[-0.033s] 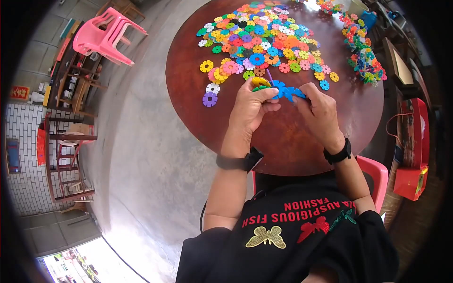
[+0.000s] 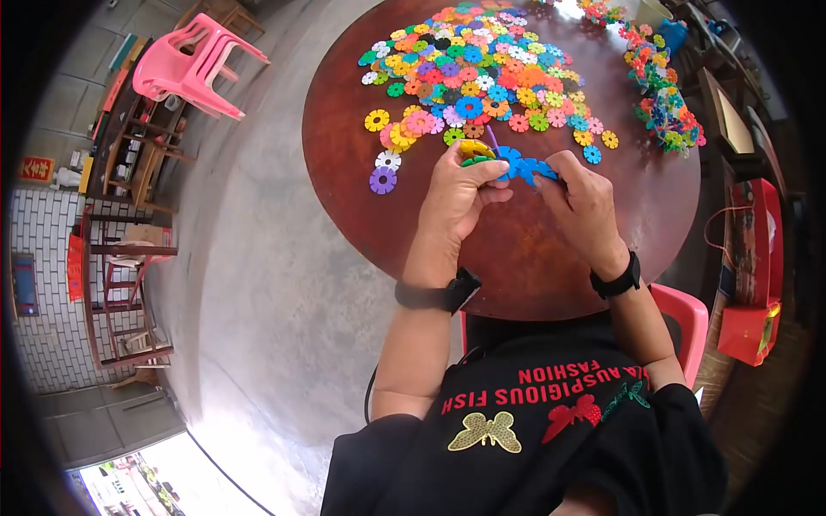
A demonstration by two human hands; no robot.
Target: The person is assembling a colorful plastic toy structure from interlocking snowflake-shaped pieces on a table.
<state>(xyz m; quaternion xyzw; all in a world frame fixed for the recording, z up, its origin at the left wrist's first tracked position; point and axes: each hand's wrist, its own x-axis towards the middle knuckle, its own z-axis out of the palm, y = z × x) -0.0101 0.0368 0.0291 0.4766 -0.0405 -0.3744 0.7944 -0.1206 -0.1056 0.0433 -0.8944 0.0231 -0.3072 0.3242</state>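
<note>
Diff vs the previous frame: near nil. Any shift of the left hand (image 2: 458,193) on the yellow disc (image 2: 475,149) is too small to tell; same for the right hand (image 2: 587,198) at the blue discs (image 2: 510,162). Can't make out a disc added, pulled or turned, or any movement in the loose pile (image 2: 495,69) on the bench (image 2: 525,267).

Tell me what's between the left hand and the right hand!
Blue flower-shaped pieces bridge the gap between the left hand and the right hand. The head view shows it, with the table underneath.
</note>
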